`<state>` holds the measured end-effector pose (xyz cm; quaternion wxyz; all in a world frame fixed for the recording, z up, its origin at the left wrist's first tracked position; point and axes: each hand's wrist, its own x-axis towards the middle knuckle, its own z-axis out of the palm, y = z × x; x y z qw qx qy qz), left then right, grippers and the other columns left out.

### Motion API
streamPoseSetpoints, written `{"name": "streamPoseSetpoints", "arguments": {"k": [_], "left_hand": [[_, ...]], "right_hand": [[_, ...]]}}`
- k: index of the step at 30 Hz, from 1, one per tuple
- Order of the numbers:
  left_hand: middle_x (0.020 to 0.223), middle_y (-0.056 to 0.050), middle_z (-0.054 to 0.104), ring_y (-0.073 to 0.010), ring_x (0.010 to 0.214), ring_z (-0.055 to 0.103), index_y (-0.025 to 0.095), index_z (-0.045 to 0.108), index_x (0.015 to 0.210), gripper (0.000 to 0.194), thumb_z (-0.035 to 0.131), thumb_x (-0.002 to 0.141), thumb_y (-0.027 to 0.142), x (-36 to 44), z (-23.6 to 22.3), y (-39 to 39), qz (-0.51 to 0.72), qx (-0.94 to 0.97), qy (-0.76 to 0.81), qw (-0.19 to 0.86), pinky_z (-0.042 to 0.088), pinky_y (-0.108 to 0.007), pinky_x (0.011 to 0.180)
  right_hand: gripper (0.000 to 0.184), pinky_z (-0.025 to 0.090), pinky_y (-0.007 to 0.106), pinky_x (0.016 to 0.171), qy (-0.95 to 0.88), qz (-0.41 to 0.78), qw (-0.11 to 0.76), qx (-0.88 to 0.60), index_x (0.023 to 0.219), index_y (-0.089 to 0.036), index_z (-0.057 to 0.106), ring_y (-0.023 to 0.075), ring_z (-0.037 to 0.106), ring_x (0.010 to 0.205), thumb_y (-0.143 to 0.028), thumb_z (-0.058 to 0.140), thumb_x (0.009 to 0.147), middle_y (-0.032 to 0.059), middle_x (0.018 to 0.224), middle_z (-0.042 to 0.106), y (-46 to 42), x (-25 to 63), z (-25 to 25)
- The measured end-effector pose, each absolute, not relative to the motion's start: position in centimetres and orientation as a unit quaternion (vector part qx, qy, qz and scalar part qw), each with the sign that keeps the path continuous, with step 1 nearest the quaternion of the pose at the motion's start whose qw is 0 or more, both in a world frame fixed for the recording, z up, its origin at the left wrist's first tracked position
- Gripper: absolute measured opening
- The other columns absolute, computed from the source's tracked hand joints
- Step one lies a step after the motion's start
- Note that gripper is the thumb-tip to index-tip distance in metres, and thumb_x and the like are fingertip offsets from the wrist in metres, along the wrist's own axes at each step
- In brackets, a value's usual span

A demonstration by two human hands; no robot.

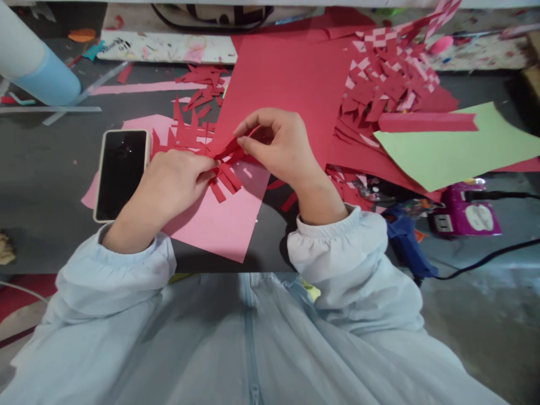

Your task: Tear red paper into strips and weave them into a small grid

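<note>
Both of my hands work on a red paper piece cut into strips (pixel 228 179), above a pink paper sheet (pixel 219 230). My left hand (pixel 177 177) is closed on its strips near the middle, fingertips pressed down. With thumb and index finger, my right hand (pixel 274 140) pinches the end of a red strip raised toward the upper right. Just beyond my left hand lie more pointed red paper pieces (pixel 185 135). Behind my right hand is a large red paper sheet (pixel 291 73). How the strips join under my left fingers is hidden.
A phone (pixel 122 174) lies left of my left hand. A blue glue gun (pixel 407 236) and a purple box (pixel 472 211) are at the right. Woven red-and-pink paper pieces (pixel 383 73) are piled at the back right, near a green sheet (pixel 455 146). A bottle (pixel 42 62) stands at the left.
</note>
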<state>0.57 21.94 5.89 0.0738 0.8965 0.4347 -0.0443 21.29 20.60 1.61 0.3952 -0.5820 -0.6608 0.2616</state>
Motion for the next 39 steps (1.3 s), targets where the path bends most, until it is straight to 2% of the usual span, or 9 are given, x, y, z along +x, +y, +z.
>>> {"name": "streamPoseSetpoints", "arguments": {"k": [6, 12, 18, 22, 27, 34, 39], "left_hand": [[0.087, -0.01, 0.076, -0.0261, 0.082, 0.069, 0.018, 0.077, 0.093, 0.032, 0.048, 0.094, 0.032, 0.3, 6.2, 22.1, -0.031, 0.908, 0.408, 0.095, 0.041, -0.034, 0.065], [0.096, -0.004, 0.08, -0.0234, 0.091, 0.071, 0.025, 0.08, 0.101, 0.033, 0.05, 0.088, 0.027, -0.3, 6.5, 22.3, 0.002, 0.902, 0.403, 0.153, 0.047, -0.032, 0.076], [0.092, -0.001, 0.08, -0.0216, 0.088, 0.071, 0.028, 0.082, 0.092, 0.031, 0.052, 0.086, 0.027, -0.6, 6.7, 22.4, 0.024, 0.896, 0.398, 0.193, 0.05, -0.034, 0.085], [0.088, 0.001, 0.08, -0.0194, 0.08, 0.069, 0.03, 0.082, 0.088, 0.032, 0.051, 0.081, 0.022, -0.8, 6.9, 22.6, 0.024, 0.898, 0.385, 0.21, 0.05, -0.032, 0.08], [0.078, 0.001, 0.078, -0.0176, 0.069, 0.064, 0.026, 0.08, 0.076, 0.034, 0.048, 0.07, 0.014, -1.2, 7.0, 23.3, -0.026, 0.902, 0.386, 0.189, 0.045, -0.032, 0.072], [0.08, 0.002, 0.078, -0.0162, 0.07, 0.064, 0.023, 0.076, 0.071, 0.03, 0.047, 0.069, 0.017, -1.5, 6.8, 23.6, -0.064, 0.903, 0.386, 0.178, 0.043, -0.029, 0.071], [0.086, 0.001, 0.079, -0.0171, 0.074, 0.066, 0.025, 0.079, 0.081, 0.035, 0.045, 0.072, 0.02, -1.6, 6.7, 23.8, -0.06, 0.913, 0.366, 0.172, 0.045, -0.029, 0.073]], "right_hand": [[0.008, 0.06, 0.036, 0.079, -0.659, 0.274, 0.421, -0.56, 0.092, -0.02, 0.068, 0.0174, 0.068, 0.082, -0.019, 0.066, 0.084, 0.0043, 0.09, 0.069, 20.9, 21.5, 1.3], [0.021, 0.061, 0.037, 0.076, -0.675, 0.289, 0.412, -0.54, 0.1, -0.023, 0.066, 0.0176, 0.066, 0.081, -0.019, 0.069, 0.079, 0.004, 0.097, 0.07, 20.6, 21.9, 1.3], [0.019, 0.061, 0.039, 0.077, -0.683, 0.287, 0.407, -0.535, 0.093, -0.021, 0.066, 0.0173, 0.066, 0.077, -0.014, 0.069, 0.076, 0.0049, 0.095, 0.07, 20.5, 21.7, 1.6], [0.017, 0.062, 0.039, 0.077, -0.683, 0.285, 0.408, -0.535, 0.091, -0.022, 0.066, 0.018, 0.067, 0.076, -0.013, 0.069, 0.076, 0.005, 0.093, 0.071, 20.5, 21.7, 1.6], [0.014, 0.061, 0.038, 0.076, -0.682, 0.288, 0.401, -0.54, 0.09, -0.021, 0.067, 0.0182, 0.067, 0.076, -0.015, 0.07, 0.077, 0.005, 0.091, 0.072, 20.3, 21.6, 1.8], [0.011, 0.06, 0.036, 0.075, -0.683, 0.291, 0.4, -0.537, 0.088, -0.02, 0.068, 0.0169, 0.066, 0.075, -0.017, 0.069, 0.078, 0.0047, 0.089, 0.072, 20.2, 21.5, 2.1], [0.011, 0.059, 0.035, 0.073, -0.685, 0.295, 0.409, -0.526, 0.086, -0.02, 0.067, 0.0158, 0.064, 0.071, -0.016, 0.069, 0.076, 0.0037, 0.086, 0.072, 20.1, 21.5, 2.0]]}}
